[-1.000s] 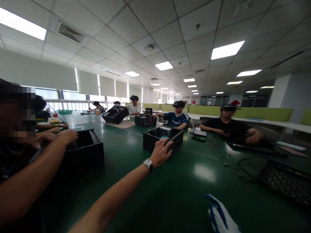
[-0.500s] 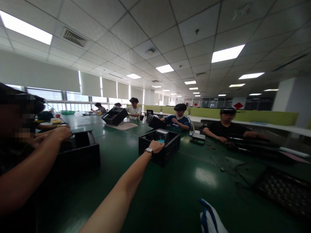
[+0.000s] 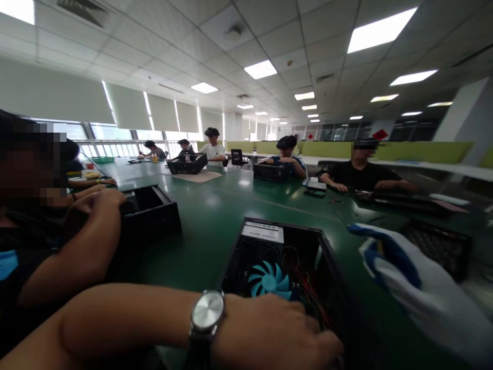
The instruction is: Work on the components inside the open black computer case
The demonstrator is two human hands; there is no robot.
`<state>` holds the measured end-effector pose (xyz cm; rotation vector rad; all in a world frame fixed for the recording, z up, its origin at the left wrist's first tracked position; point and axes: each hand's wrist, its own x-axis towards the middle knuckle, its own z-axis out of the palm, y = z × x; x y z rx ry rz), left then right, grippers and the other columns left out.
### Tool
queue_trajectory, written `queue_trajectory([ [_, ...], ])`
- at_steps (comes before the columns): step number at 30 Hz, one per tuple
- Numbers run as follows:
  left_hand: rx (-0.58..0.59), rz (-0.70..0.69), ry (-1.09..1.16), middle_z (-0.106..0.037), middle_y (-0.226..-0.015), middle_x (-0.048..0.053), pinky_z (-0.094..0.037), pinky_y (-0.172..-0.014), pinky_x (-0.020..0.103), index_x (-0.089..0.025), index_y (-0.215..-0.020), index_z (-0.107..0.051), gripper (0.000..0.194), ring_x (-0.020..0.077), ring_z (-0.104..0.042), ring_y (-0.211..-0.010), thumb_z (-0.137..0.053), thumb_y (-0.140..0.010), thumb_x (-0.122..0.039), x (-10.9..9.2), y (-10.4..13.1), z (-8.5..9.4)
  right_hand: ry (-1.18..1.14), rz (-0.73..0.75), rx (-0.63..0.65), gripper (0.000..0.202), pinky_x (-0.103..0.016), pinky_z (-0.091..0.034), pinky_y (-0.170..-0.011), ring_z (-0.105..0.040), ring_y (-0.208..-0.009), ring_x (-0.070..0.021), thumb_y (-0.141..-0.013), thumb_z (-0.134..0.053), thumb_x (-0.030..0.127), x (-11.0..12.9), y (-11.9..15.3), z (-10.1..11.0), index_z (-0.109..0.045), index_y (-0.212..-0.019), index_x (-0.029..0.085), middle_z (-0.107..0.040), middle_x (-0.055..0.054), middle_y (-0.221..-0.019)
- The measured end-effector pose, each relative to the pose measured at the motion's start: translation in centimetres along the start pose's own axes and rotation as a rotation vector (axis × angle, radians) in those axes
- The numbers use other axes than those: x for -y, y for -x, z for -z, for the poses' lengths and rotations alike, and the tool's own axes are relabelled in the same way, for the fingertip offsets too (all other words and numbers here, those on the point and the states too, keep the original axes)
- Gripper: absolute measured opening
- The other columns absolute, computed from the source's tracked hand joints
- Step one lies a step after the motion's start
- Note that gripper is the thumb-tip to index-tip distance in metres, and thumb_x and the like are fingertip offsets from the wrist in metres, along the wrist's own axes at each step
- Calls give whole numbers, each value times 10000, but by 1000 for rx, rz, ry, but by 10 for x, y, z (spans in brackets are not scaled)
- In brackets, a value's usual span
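Note:
An open black computer case [image 3: 327, 241] lies close in front of me, with a turquoise fan [image 3: 269, 280], red and yellow wires [image 3: 304, 282] and a power supply with a white label [image 3: 265, 232] inside. My left hand [image 3: 269, 329], bare with a silver watch [image 3: 208, 311] on the wrist, reaches across the near end of the case. Its fingers are curled down onto the case and partly smeared by motion. To the right of the case hovers my right hand [image 3: 419, 288] in a white and blue glove, its fingers apart and nothing visible between them.
At left, a co-worker's arm [image 3: 103, 231] reaches into another black case [image 3: 154, 210]. Across the green table [image 3: 208, 205] several people sit at more cases. A black keyboard-like panel [image 3: 442, 246] lies behind my glove, and small parts [image 3: 315, 186] sit further back.
The computer case has come much closer to me, with my left hand on it. My gloved right hand has risen further into view. The camera has tilted down.

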<state>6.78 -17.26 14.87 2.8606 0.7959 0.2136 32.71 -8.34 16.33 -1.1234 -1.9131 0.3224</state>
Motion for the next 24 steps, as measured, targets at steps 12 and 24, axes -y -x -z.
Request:
queue_trajectory([
  [12, 105, -271, -278, -539, -1415, 32, -414, -1044, 460, -433, -1163, -681, 615, 349, -437, -1385, -920, -597, -456, 49, 10, -32, 419, 416, 506, 432, -495, -603, -856, -732, -971, -370, -708, -727, 530, -44, 68, -59, -776, -1084, 324, -768, -80, -1114],
  [24, 70, -211, -232, -469, -1402, 95, -482, -1001, 510, -380, -1353, -609, 899, 424, -500, -1236, -944, -522, -453, 17, 32, 35, 225, 151, 352, 272, -368, -573, -820, -653, -951, -196, -970, -609, 473, -23, 80, -77, -674, -1122, 257, -675, -75, -1156],
])
